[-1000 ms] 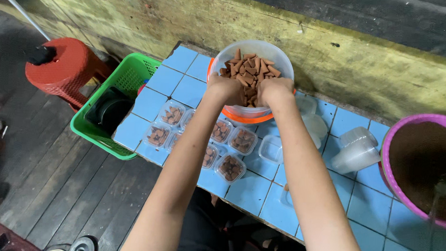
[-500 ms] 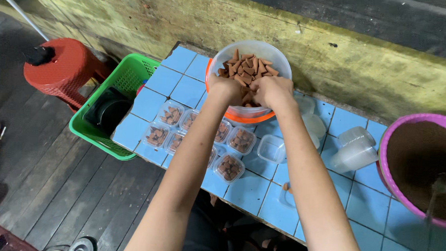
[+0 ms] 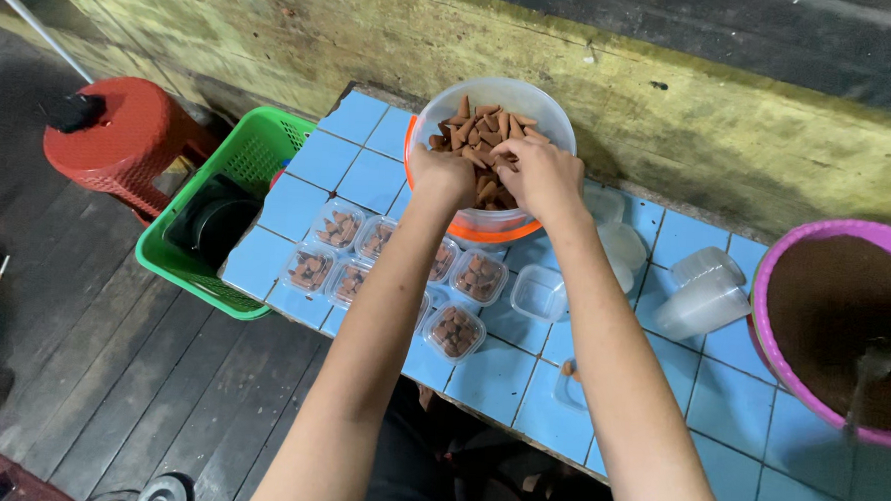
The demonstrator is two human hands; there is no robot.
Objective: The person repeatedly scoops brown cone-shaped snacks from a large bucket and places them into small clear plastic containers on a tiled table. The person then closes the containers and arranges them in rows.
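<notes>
While your left hand (image 3: 444,172) and right hand (image 3: 541,175) clutch, seemingly, brown cones (image 3: 481,127) in the upper-centre bowl (image 3: 552,115), lift gently to avoid crushing.

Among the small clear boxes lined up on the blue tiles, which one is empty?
The small clear box just right of the filled ones, below the right hand, is empty: blue tile shows through it. The filled boxes to its left all hold brown cones.

Two hands: left hand (image 3: 441,172), right hand (image 3: 539,174). One clear bowl of brown cones (image 3: 494,100). Six small filled tubs seen, first at (image 3: 309,271); others may hide under the arm. One green basket (image 3: 231,171). One red stool (image 3: 120,141). One purple basin (image 3: 780,265).
</notes>
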